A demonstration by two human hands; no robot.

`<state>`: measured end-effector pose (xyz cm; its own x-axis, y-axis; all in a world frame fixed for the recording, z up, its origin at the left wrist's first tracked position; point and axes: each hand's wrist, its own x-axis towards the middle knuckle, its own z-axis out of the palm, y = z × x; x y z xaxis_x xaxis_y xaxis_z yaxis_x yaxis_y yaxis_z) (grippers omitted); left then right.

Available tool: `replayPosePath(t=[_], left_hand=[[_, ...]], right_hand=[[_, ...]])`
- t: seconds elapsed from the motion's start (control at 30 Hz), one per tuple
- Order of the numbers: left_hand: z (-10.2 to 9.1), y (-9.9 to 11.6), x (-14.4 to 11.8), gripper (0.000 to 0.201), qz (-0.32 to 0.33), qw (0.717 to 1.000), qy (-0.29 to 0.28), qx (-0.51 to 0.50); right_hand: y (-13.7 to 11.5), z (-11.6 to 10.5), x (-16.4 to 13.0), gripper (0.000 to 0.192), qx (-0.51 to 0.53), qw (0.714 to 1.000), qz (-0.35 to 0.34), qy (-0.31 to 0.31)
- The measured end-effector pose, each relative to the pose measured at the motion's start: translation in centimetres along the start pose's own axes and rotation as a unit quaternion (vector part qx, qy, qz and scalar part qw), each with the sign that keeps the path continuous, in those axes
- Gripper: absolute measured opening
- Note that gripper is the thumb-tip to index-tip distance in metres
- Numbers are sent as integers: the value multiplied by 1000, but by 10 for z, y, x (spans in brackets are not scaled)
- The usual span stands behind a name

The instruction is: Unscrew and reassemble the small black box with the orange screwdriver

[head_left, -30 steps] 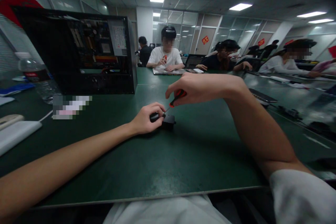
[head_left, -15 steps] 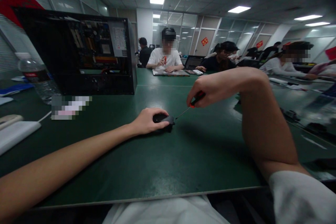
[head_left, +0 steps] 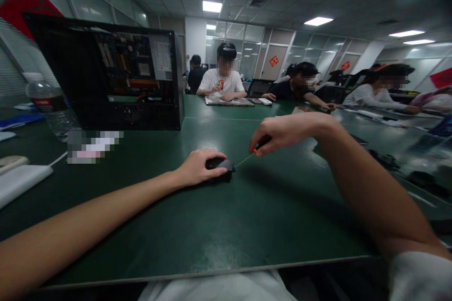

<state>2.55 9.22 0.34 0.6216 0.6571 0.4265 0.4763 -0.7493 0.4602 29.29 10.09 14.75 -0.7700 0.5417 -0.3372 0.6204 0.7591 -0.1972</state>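
Note:
My left hand [head_left: 197, 166] grips a dark, rounded computer mouse [head_left: 219, 164] on the green table, with thumb and fingers on its two sides. A small piece juts from the mouse's right end. In my right hand [head_left: 278, 134] is a screwdriver [head_left: 254, 150] with a red and black handle, mostly covered by the fingers. Its thin shaft slants down to the left, and the tip is at the right end of the mouse. Whether the tip sits in a screw is too small to tell.
An open black computer case [head_left: 148, 115] stands back left, beside a plastic bottle [head_left: 49, 103]. A white device with a cable [head_left: 24, 181] lies at the left edge. Across the green table [head_left: 212, 225] a person in white [head_left: 222, 82] works with a screwdriver; others sit at right.
My right hand and elbow have come lower, the wrist less bent, with the screwdriver flatter and its tip against the mouse's end. The left hand holds its place.

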Motion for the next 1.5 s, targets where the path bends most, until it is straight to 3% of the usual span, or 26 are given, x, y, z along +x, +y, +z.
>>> replayPosePath(t=[0.1,0.23,0.37,0.5,0.6,0.73,0.83,1.1,1.33,1.5], left_hand=[[1,-2,0,38,4,1000,-2,-2],[1,-2,0,38,10,1000,2,3],[3,0,0,39,15,1000,9,7],[-3,-4,-1,50,22,999,16,-35],[-13,-12,-2,59,3,997,-12,-73],[-21,-20,-2,51,-74,993,-45,-84],[-19,-20,-1,54,-77,992,-39,-92],[-17,-17,-2,52,-78,991,-28,-108],[-16,-17,-2,52,-68,992,-30,-102],[-17,-17,-2,51,-66,992,-36,-104]], right_hand=[[17,37,1,37,9,999,-16,32],[35,93,10,39,13,988,-62,139],[43,120,23,42,-26,973,-68,218],[43,123,32,41,-67,956,-77,274],[45,126,33,39,-106,941,-73,313],[46,133,33,37,-183,914,-55,358],[41,137,38,37,-217,899,-48,377],[36,140,44,34,-57,918,-82,383],[38,133,50,39,-155,912,-40,377],[35,132,59,35,-78,918,-76,381]])
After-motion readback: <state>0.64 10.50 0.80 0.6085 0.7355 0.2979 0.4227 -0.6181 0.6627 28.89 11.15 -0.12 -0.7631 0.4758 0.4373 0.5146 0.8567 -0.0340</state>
